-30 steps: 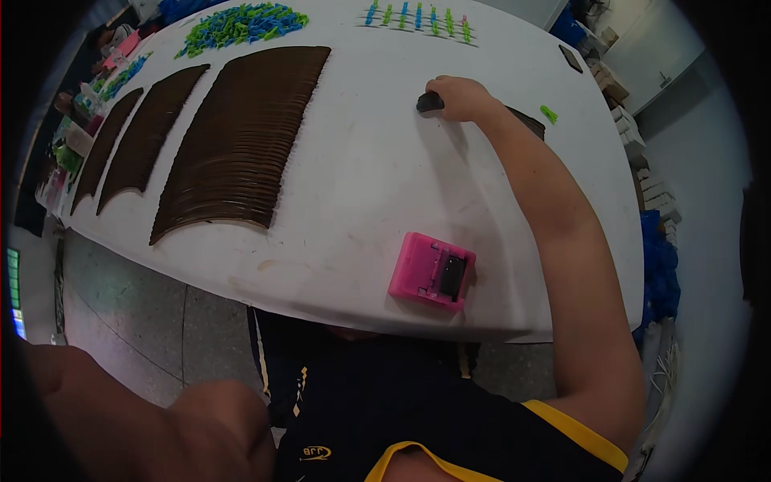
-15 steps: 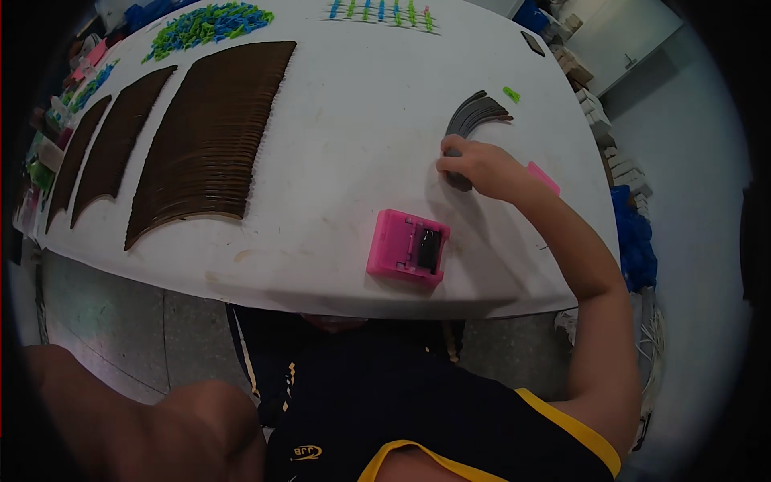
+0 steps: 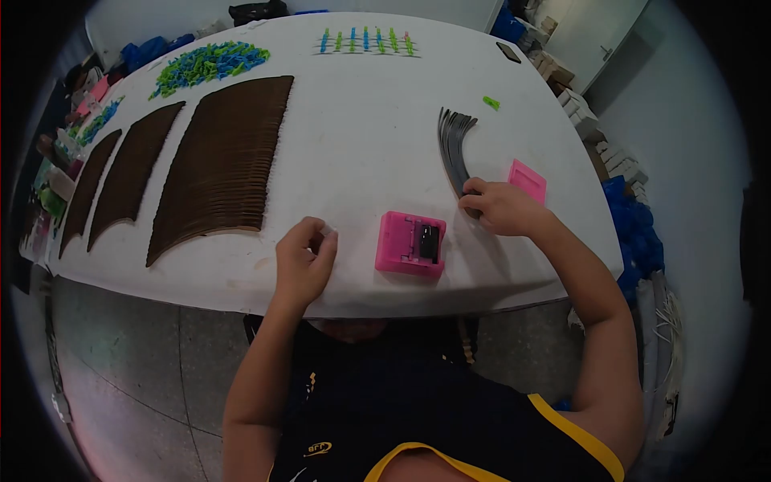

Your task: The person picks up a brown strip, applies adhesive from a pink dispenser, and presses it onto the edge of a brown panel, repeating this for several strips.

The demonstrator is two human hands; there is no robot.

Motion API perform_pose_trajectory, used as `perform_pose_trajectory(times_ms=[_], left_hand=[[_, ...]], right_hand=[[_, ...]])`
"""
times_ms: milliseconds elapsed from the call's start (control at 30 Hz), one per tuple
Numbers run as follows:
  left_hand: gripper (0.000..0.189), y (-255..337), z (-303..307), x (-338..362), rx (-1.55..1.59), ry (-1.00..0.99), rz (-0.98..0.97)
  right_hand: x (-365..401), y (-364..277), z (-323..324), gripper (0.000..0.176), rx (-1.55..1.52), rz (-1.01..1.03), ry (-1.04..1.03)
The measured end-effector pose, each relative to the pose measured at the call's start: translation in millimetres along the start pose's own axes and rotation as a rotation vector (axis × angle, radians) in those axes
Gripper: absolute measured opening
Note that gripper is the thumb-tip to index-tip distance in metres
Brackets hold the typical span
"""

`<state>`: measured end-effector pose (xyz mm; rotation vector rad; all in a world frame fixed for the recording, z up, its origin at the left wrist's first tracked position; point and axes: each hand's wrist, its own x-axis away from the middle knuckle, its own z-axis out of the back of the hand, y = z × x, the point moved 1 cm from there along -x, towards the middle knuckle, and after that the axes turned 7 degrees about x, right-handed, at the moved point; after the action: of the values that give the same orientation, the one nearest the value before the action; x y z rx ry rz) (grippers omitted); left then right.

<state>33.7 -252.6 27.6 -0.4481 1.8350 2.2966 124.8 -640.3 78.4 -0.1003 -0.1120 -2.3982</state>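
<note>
My right hand [image 3: 507,210] is closed around the near end of a bundle of curved dark grey strips [image 3: 454,153], whose far ends fan out slightly over the table. My left hand [image 3: 303,261] is over the table's front part, thumb and fingers pinched on a small whitish piece [image 3: 327,230] too small to name. Between the hands sits a pink box-like device [image 3: 395,241] with a black part set in its right side. A flat pink tray-like piece [image 3: 528,181] lies just beyond my right wrist.
Three groups of brown curved strips [image 3: 221,157] lie on the left of the white table [image 3: 361,136]. Behind them is a heap of green and blue clips [image 3: 210,66]. Clipped strips [image 3: 365,42], a phone [image 3: 508,52] and a single green clip [image 3: 491,103] lie farther back.
My left hand has come up from beside my body to over the table, with a small whitish piece in its fingers. My right hand has brought the strips nearer and turned them more upright in view.
</note>
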Motion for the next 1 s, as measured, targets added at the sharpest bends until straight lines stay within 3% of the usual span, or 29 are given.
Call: perform_pose_trajectory(times_ms=[133,200,233,300,433,600,700,833,1000], left_hand=[[0.012,-14,-8,2,-0.176,-0.052,-0.086],[0.013,-19,-9,2,-0.19,-0.048,-0.128],[0.013,-18,-7,2,-0.184,-0.066,-0.164],[0.013,-16,-4,1,-0.171,-0.064,-0.154],[0.013,-15,-4,0,-0.148,-0.09,-0.099],[0.013,-20,-3,3,-0.141,-0.095,-0.125],[0.013,-30,-5,5,-0.136,-0.091,-0.078],[0.014,-23,-7,-8,-0.13,-0.104,0.07],[0.015,-15,-35,-60,-0.19,-0.248,-0.109]], right_hand=[[0,-12,-12,0.032,0.049,-0.013,0.117],[-2,-24,-18,0.038,-0.047,-0.291,0.197],[-3,-26,-24,0.038,-0.045,-0.273,0.208],[-4,-24,-36,0.047,-0.122,-0.472,0.367],[-6,-12,-29,0.055,-0.332,-0.52,0.244],[11,-28,-3,0.059,-0.393,-0.317,0.077],[31,-21,-9,0.054,-0.368,-0.224,0.102],[42,-5,-31,0.052,-0.374,-0.274,0.175],[35,-4,-58,0.047,-0.375,-0.202,0.387]])
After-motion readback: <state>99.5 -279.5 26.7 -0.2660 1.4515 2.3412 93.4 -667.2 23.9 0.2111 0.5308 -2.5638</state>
